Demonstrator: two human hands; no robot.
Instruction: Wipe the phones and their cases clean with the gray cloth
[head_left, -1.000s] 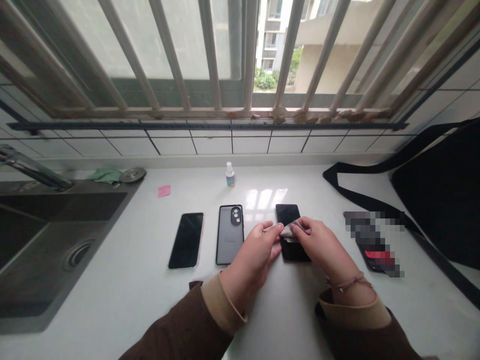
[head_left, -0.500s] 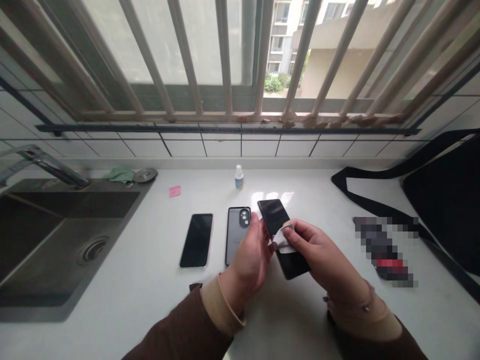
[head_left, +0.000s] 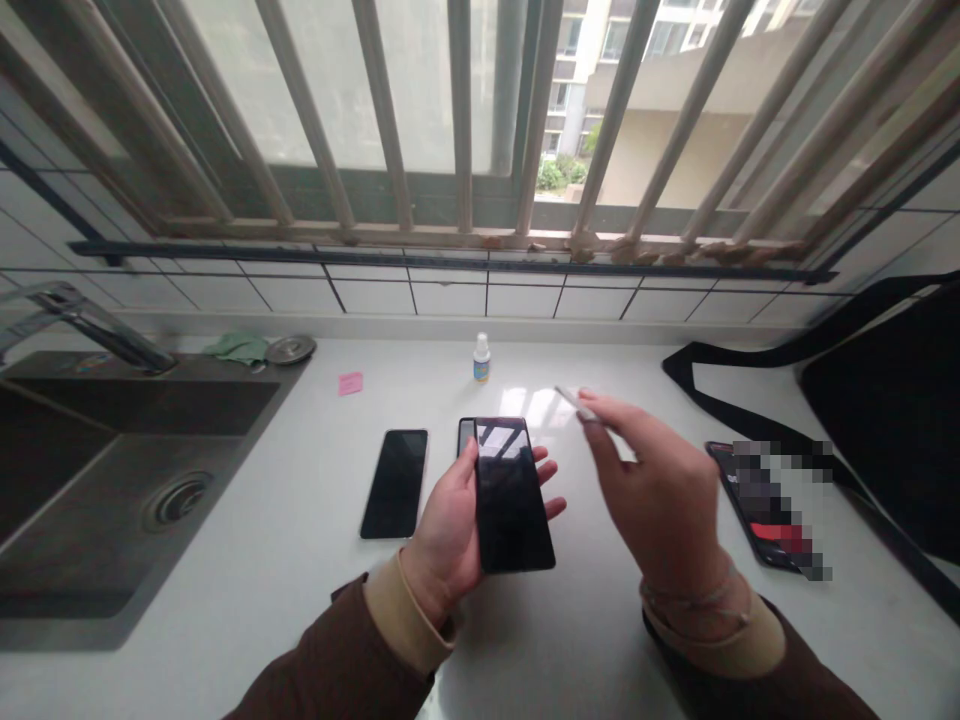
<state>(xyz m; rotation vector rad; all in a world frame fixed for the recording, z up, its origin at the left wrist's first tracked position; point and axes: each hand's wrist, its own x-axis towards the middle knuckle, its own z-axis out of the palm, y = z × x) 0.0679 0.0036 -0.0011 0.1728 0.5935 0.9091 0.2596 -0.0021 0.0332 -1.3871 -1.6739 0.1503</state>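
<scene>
My left hand [head_left: 450, 530] holds a black phone [head_left: 511, 494] screen up, lifted above the white counter [head_left: 300, 560]. The window bars are reflected at the top of its screen. My right hand [head_left: 645, 480] is raised to the right of the phone, its fingertips pinched on a small white wipe [head_left: 571, 399]. Behind the held phone, a phone case [head_left: 466, 433] lies mostly hidden. Another black phone [head_left: 395, 482] lies flat on the counter to the left.
A small spray bottle [head_left: 481, 359] stands by the tiled wall. A pink note [head_left: 350, 383] lies near the dark sink [head_left: 90, 470] with its tap [head_left: 82, 320]. A black bag [head_left: 885, 400] and a blurred object [head_left: 772, 500] sit at the right.
My left hand has lifted the black phone off the counter and turned it towards me. My right hand has moved the wipe off the screen and up to the right.
</scene>
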